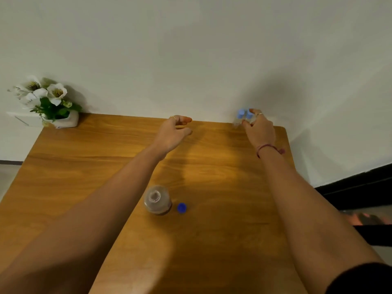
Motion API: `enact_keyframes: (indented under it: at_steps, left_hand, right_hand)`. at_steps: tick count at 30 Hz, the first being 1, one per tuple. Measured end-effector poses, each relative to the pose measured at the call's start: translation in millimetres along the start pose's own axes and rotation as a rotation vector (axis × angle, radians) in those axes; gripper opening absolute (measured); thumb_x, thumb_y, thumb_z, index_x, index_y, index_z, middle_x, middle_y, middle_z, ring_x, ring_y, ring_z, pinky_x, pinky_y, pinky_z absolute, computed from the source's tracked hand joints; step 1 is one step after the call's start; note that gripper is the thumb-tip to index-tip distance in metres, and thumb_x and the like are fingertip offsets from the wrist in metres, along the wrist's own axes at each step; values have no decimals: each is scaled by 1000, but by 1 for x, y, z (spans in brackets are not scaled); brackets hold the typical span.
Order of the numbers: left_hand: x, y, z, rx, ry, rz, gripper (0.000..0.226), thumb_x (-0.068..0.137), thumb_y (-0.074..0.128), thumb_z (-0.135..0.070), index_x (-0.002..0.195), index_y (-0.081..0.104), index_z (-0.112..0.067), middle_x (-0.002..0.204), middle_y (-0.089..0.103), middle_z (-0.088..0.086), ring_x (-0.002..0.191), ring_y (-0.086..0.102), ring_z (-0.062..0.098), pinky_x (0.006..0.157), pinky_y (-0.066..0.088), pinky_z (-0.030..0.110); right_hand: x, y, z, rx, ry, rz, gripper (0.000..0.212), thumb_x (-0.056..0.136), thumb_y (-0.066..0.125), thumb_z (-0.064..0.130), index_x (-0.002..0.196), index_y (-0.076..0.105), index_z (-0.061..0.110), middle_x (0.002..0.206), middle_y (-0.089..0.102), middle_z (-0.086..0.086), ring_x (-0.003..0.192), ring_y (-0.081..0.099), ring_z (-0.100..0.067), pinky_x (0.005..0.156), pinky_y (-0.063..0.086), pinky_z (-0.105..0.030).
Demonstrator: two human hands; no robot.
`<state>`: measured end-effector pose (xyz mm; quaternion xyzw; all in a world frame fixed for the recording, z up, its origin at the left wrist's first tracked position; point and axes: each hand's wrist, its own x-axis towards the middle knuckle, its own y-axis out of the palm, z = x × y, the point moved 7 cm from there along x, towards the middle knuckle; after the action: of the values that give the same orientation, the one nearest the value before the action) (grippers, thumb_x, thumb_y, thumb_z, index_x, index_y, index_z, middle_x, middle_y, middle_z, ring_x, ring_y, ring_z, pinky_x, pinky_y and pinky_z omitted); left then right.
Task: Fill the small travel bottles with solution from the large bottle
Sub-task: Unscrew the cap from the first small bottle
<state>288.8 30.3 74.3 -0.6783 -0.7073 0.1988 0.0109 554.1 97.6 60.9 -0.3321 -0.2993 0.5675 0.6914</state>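
The large bottle (158, 200) stands uncapped near the middle of the wooden table (84, 166), with brown liquid low inside. Its blue cap (181, 207) lies just to its right. Two small clear travel bottles with light blue caps (240, 114) stand at the table's far right edge against the wall. My right hand (259, 129) is at them, its fingers curled round the right one while the left one stands free beside its thumb. My left hand (174, 132) hovers over the far middle of the table, fingers relaxed and holding nothing.
A white pot of white flowers (45, 102) sits at the table's far left corner against the pale wall. The table's right edge drops to a dark floor area (360, 192).
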Motion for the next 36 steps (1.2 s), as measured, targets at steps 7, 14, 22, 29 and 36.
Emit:
enact_keyframes:
  at_steps: [7, 14, 22, 29, 36]
  left_hand:
    - [22, 9, -6, 23, -19, 36, 24, 87, 64, -18, 107, 60, -31, 113, 58, -6, 105, 55, 10, 82, 45, 24]
    - [25, 7, -5, 75, -38, 83, 25, 87, 64, -19, 110, 60, -29, 115, 61, -4, 103, 56, 12, 84, 45, 27]
    - [13, 3, -9, 219, 23, 81, 28, 88, 62, -15, 116, 59, -16, 116, 61, -3, 103, 58, 12, 77, 43, 18]
    - [-12, -18, -12, 556, 169, 11, 77, 83, 69, -34, 144, 30, -8, 147, 38, 9, 134, 38, 21, 103, 33, 27]
    - [-69, -92, -29, 579, 371, -193, 57, 87, 65, -28, 137, 46, -8, 123, 57, 9, 105, 54, 17, 86, 36, 18]
  right_hand:
    - [51, 31, 4, -221, -44, 105, 49, 83, 66, 32, 128, 52, 17, 118, 63, -14, 105, 59, -33, 84, 50, -41]
    - [58, 40, 17, -319, -143, 23, 24, 86, 65, 26, 104, 61, 10, 101, 67, -13, 91, 63, -31, 71, 50, -37]
    - [25, 54, 53, -363, -202, 175, 33, 84, 66, 37, 96, 65, 7, 92, 69, -11, 84, 64, -27, 67, 51, -33]
    - [-39, 47, 130, 145, -163, 353, 46, 84, 63, 45, 109, 61, 7, 110, 63, -7, 99, 58, -20, 80, 47, -30]
    - [-109, 19, 223, 349, -201, 512, 36, 90, 55, 42, 99, 61, 8, 70, 58, 4, 57, 53, -6, 52, 44, -15]
